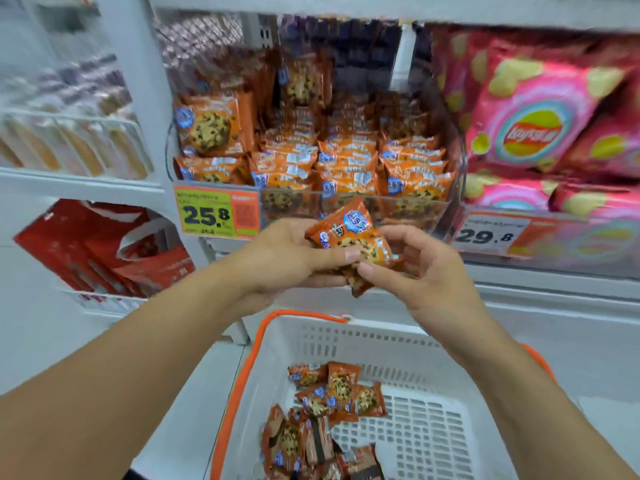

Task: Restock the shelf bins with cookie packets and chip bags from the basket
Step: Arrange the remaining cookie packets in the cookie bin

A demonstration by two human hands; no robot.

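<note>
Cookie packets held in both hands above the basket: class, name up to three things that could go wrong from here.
1. Both hands, left and right, pinch the cookie packets only at their lower edges; one may slip and fall into the basket or beside it.
2. The cookie bin already looks nearly full at the front, so added packets could slide over its clear front wall.
3. The chip bags sit right beside it; a packet might land in the wrong bin.

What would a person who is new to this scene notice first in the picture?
Probably the orange cookie packet at the centre, held between the left hand and the right hand in front of the shelf. Behind it stands a clear bin full of the same packets, with pink chip bags to its right. Below, a white basket holds more packets.
</note>
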